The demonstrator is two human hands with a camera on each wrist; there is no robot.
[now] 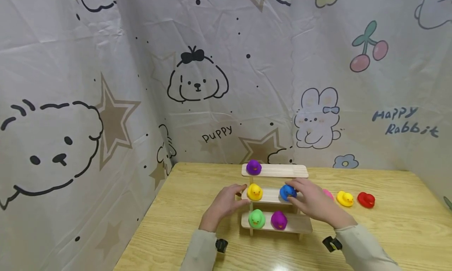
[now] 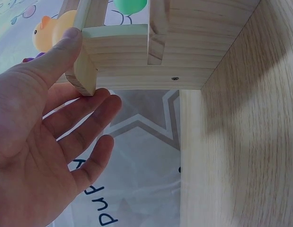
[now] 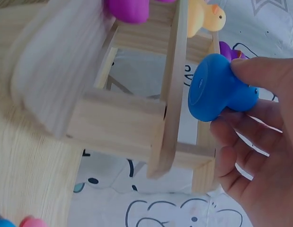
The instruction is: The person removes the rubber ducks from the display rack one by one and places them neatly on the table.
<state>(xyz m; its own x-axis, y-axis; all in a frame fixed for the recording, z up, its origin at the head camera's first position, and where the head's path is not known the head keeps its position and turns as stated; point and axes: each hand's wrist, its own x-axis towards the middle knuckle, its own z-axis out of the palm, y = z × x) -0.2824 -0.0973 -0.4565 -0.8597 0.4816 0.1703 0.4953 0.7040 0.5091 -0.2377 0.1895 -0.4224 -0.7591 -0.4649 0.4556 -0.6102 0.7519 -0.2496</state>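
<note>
A three-tier wooden shelf stand (image 1: pixel 298 222) stands on the table. My left hand (image 1: pixel 224 203) grips the left end of its middle shelf, thumb on one side and fingertips on the other. My right hand (image 3: pixel 264 137) pinches a blue rubber duck (image 3: pixel 213 87) over the right part of that shelf, its flat base showing. At the middle shelf's left sits a yellow duck (image 1: pixel 255 192). A purple duck (image 1: pixel 254 167) sits on the top shelf's left. A green duck (image 1: pixel 257 219) and a magenta duck (image 1: pixel 279 220) sit on the bottom shelf.
On the table right of the stand are a pink duck (image 1: pixel 328 194), partly behind my right hand, a yellow duck (image 1: pixel 345 199) and a red duck (image 1: pixel 366 200). In the right wrist view, another blue thing (image 3: pixel 3 223) shows beside the pink one. A printed curtain (image 1: pixel 229 86) hangs behind the table.
</note>
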